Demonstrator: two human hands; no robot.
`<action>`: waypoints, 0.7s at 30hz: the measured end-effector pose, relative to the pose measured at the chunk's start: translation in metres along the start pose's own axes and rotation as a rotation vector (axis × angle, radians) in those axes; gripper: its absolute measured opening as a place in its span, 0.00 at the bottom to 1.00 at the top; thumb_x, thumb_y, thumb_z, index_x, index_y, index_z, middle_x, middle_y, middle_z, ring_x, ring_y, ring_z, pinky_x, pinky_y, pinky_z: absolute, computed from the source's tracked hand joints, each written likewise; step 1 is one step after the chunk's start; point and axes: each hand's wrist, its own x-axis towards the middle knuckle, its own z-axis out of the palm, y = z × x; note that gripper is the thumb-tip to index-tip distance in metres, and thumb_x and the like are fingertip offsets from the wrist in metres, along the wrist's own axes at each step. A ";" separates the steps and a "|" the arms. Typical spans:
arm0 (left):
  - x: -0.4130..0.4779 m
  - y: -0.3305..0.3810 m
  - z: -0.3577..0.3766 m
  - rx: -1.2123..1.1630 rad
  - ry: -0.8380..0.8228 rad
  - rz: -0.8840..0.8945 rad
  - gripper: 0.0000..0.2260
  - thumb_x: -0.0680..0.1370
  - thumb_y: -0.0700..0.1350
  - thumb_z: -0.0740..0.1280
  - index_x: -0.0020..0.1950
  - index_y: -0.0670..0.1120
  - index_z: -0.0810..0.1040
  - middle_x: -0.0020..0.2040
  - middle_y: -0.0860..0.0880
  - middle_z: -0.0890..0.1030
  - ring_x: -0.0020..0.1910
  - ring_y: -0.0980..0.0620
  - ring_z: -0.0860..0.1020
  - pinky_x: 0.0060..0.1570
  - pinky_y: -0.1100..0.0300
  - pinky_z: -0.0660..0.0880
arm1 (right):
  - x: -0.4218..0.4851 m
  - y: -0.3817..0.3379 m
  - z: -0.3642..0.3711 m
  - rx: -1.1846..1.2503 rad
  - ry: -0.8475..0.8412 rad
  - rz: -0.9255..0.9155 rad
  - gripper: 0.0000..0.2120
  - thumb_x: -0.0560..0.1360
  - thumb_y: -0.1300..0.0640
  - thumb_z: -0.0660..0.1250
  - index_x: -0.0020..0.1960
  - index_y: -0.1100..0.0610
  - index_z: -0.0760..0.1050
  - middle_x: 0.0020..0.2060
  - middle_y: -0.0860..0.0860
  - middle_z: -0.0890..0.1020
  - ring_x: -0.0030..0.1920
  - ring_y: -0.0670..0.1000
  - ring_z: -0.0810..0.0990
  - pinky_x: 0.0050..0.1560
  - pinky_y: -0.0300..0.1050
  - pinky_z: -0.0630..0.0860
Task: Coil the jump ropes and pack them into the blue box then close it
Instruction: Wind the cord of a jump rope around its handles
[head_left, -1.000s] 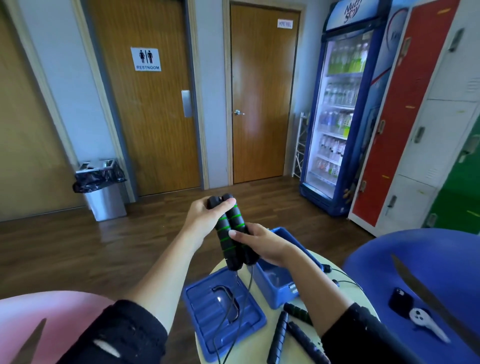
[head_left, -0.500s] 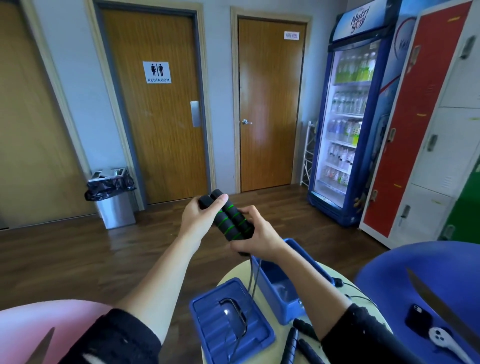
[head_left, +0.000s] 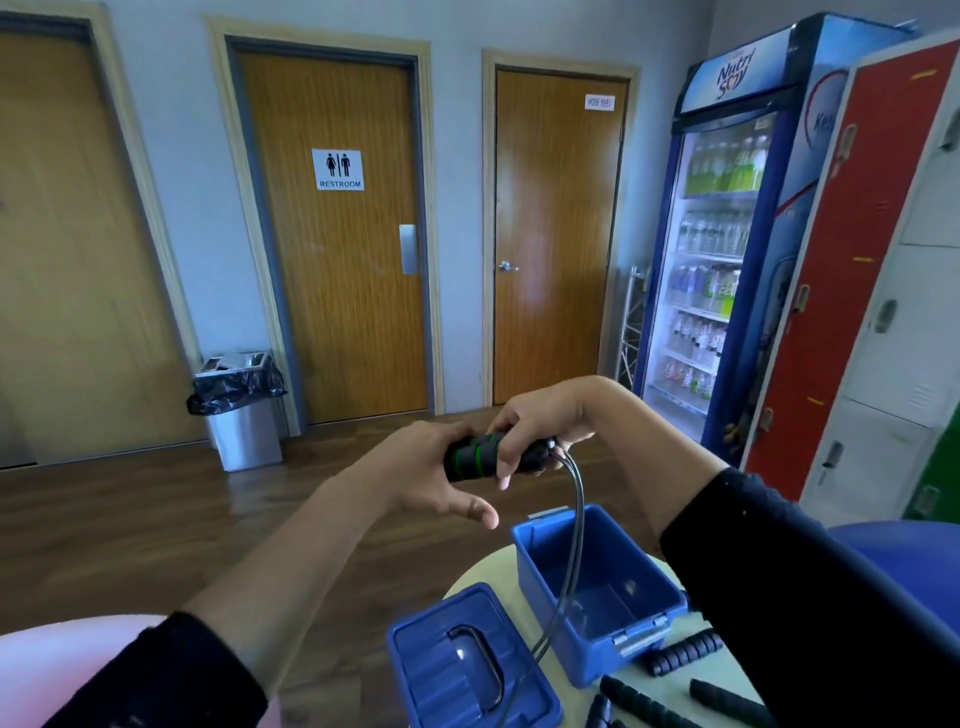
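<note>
Handles (head_left: 475, 460) tipped from upright to level | left hand (head_left: 415, 467) grips one end, thumb loose; right hand (head_left: 550, 415) curls over top | blue box (head_left: 597, 649) open below right hand | risk: dangling cord (head_left: 571, 525) may snag box rim

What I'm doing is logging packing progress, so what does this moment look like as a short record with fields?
left hand: holds the left end of the jump rope handles
right hand: grips the same handles from above
jump rope handles: black with green bands, held level above the box
cord: hangs from the handles' right end, uncoiled
blue box: open, upright
lid: off, lying left of the box
spare handles: black, lying beside the box
</note>
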 end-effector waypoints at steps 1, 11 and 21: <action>-0.002 -0.001 0.003 -0.051 0.022 -0.011 0.41 0.52 0.76 0.69 0.57 0.53 0.75 0.48 0.55 0.81 0.47 0.55 0.79 0.50 0.55 0.77 | 0.000 -0.005 -0.001 -0.012 -0.009 0.011 0.20 0.71 0.57 0.71 0.60 0.63 0.74 0.45 0.54 0.80 0.37 0.47 0.76 0.33 0.36 0.73; -0.014 -0.014 0.008 -0.759 0.318 -0.284 0.42 0.48 0.72 0.75 0.47 0.41 0.76 0.30 0.51 0.75 0.27 0.54 0.72 0.29 0.62 0.71 | 0.006 -0.031 0.021 0.399 0.523 -0.230 0.34 0.76 0.30 0.51 0.62 0.58 0.73 0.51 0.55 0.81 0.32 0.48 0.79 0.33 0.39 0.76; -0.015 -0.021 -0.001 -1.444 0.600 -0.361 0.33 0.56 0.67 0.72 0.48 0.43 0.74 0.35 0.45 0.74 0.25 0.53 0.74 0.25 0.62 0.72 | 0.028 -0.033 0.084 0.843 0.649 -0.281 0.23 0.82 0.42 0.52 0.34 0.53 0.69 0.27 0.47 0.65 0.26 0.46 0.63 0.28 0.39 0.61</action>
